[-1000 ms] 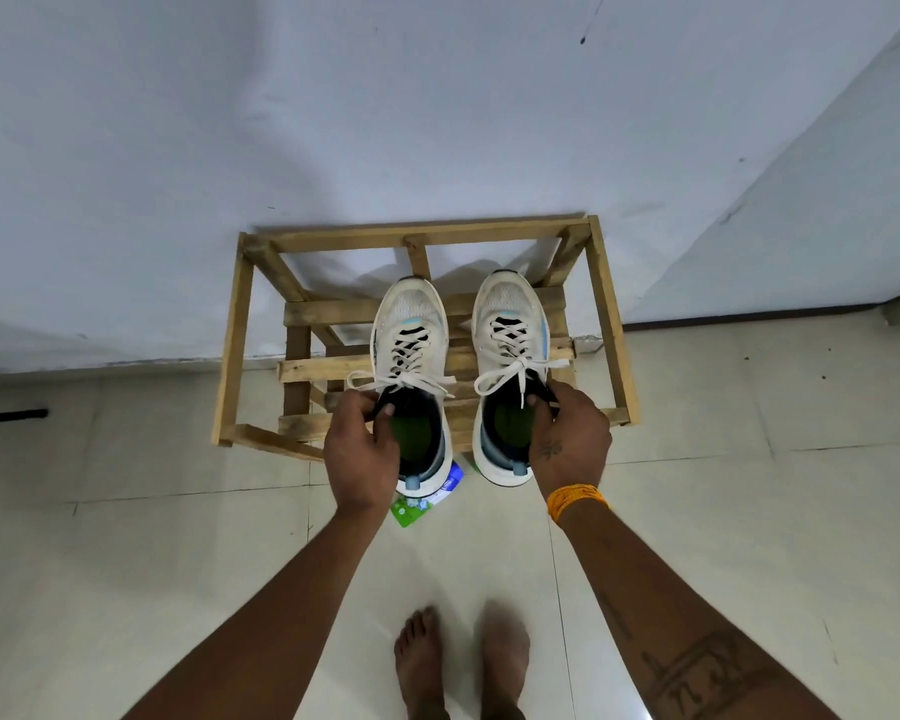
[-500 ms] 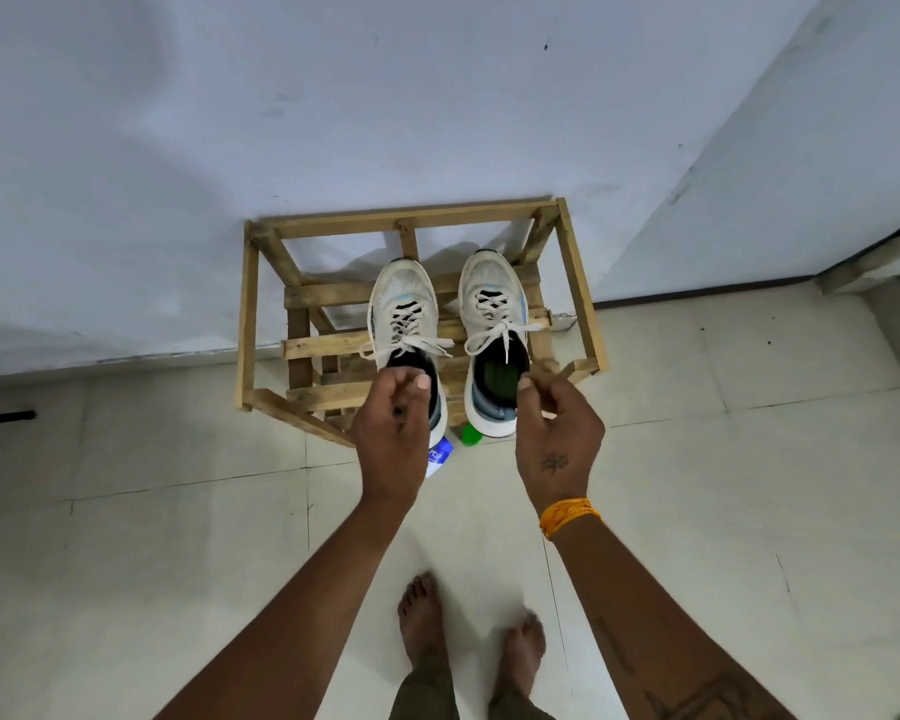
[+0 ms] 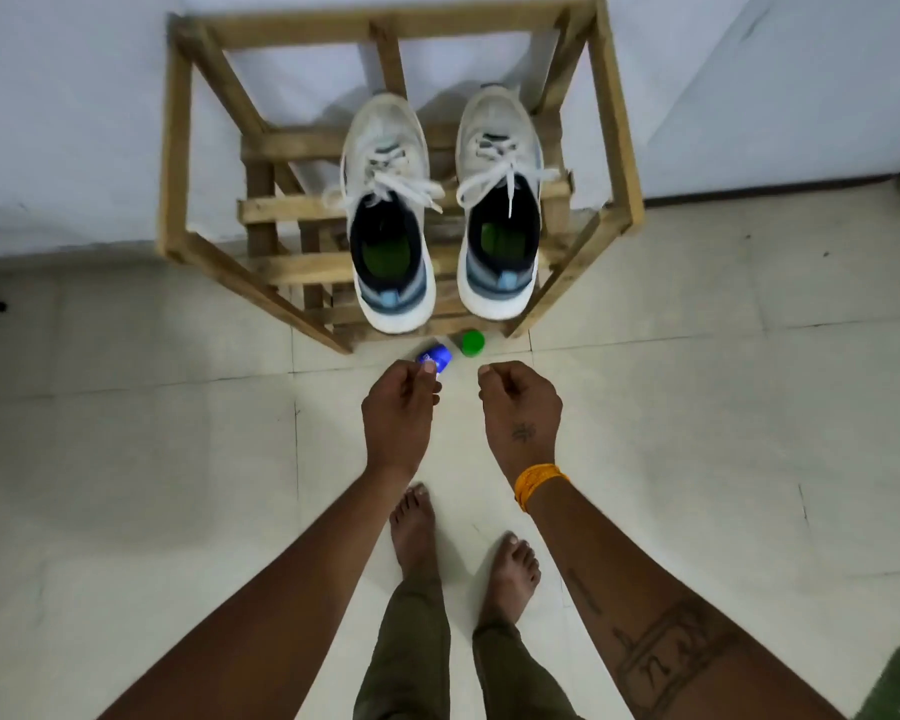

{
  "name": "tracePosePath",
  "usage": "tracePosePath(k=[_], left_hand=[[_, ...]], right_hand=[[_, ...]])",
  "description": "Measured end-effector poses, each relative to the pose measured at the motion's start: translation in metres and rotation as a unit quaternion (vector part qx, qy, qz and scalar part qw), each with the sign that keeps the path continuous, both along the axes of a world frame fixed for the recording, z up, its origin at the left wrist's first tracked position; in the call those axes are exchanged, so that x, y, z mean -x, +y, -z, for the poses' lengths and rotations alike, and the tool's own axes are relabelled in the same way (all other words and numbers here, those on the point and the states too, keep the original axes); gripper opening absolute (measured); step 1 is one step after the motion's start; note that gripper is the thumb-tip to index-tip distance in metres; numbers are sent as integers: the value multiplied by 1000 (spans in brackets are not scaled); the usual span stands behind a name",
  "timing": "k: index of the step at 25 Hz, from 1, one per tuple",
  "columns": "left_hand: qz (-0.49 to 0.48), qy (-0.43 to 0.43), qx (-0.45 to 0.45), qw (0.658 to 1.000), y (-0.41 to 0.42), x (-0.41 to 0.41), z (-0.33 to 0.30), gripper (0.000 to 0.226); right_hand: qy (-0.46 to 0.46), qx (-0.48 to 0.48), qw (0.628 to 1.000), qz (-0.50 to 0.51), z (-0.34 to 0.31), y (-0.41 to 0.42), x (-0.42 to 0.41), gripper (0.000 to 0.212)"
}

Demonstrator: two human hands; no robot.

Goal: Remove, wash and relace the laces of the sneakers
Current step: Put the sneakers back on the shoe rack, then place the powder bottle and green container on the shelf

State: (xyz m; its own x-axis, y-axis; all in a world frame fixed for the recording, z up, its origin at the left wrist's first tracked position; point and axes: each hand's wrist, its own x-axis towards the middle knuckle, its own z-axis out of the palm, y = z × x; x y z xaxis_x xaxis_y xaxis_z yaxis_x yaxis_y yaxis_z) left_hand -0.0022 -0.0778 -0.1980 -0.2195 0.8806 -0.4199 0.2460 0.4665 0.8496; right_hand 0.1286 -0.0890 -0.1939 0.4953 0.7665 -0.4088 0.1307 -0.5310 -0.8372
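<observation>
Head view, laced sneakers (image 3: 440,210) on wooden rack (image 3: 175,148), both hands (image 3: 398,413) empty

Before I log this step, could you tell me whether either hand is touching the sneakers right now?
No: the left hand and right hand hang over the floor tiles, short of both sneakers on the wooden rack.

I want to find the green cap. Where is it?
In the head view the green cap sits on the floor near the middle, just below the right sneaker's heel, at the wooden rack's front edge, right of a small blue packet.
</observation>
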Motion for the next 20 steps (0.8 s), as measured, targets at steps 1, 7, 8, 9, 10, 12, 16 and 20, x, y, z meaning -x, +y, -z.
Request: tracePosePath(k=[1,7,8,9,10,12,16,20], left_hand=[[-2,8,12,1000,-3,0,27,24],[-9,76,44,996,-22,10,200,22],[-3,93,44,995,-22,10,228,18],[5,109,48,993,-21,11,239,12],[16,137,46,989,-17,10,270,6],[49,184,51,980,-5,13,303,15],[125,290,66,946,36,21,381,41],[187,343,100,915,63,29,430,62]], right_hand=[[-5,13,1000,-1,24,-2,-4,15],[-21,71,997,-15,178,-8,-23,10],[-28,78,996,-21,207,-5,-25,13],[-28,81,996,-27,220,-2,-27,17],[-32,85,995,-29,253,4,-29,21],[-42,83,995,-42,285,16,-33,29],[-73,82,991,-71,373,43,-32,54],[-68,104,988,-90,430,71,-21,78]])
